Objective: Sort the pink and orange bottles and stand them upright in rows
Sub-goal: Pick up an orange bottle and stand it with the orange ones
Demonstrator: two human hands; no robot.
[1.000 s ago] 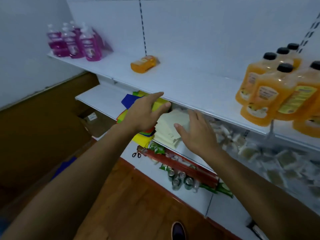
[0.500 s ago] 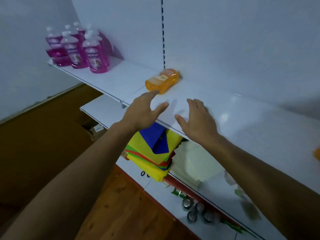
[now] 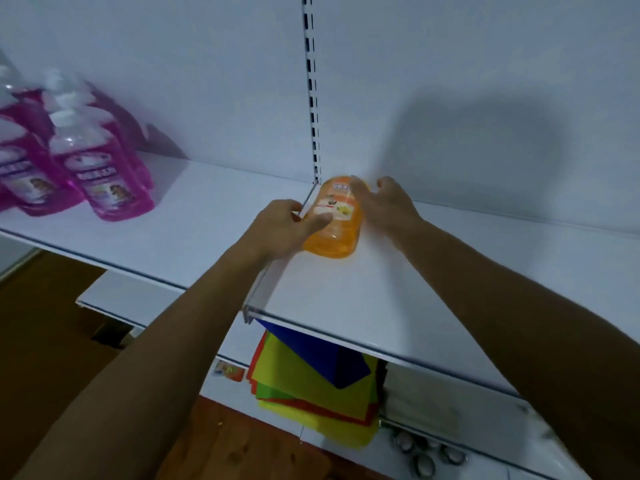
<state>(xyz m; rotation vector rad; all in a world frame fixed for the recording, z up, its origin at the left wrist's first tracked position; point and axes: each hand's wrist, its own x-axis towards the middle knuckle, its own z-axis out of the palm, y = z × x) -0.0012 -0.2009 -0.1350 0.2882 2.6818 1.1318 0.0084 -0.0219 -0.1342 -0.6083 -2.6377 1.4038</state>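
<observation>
One orange bottle (image 3: 334, 223) lies on its side on the white shelf (image 3: 433, 292), close to the back wall, its label facing up. My left hand (image 3: 282, 226) holds its left side, thumb across the label and fingers curled beside it. My right hand (image 3: 386, 206) is at its right side; blurred fingers lie over the bottle's far end and the thumb sticks up free of it. Several pink bottles (image 3: 104, 174) with white caps stand upright in a group at the shelf's left end.
A slotted metal upright (image 3: 313, 98) runs up the back wall just behind the orange bottle. On the shelf below lie stacked coloured sheets (image 3: 311, 389) and some cans (image 3: 426, 460). A wooden floor (image 3: 242, 448) shows at the bottom.
Both hands moved forward across the shelf to the lying orange bottle; the left now holds it and the right touches it. The view shifted left and closer, losing the orange bottle group.
</observation>
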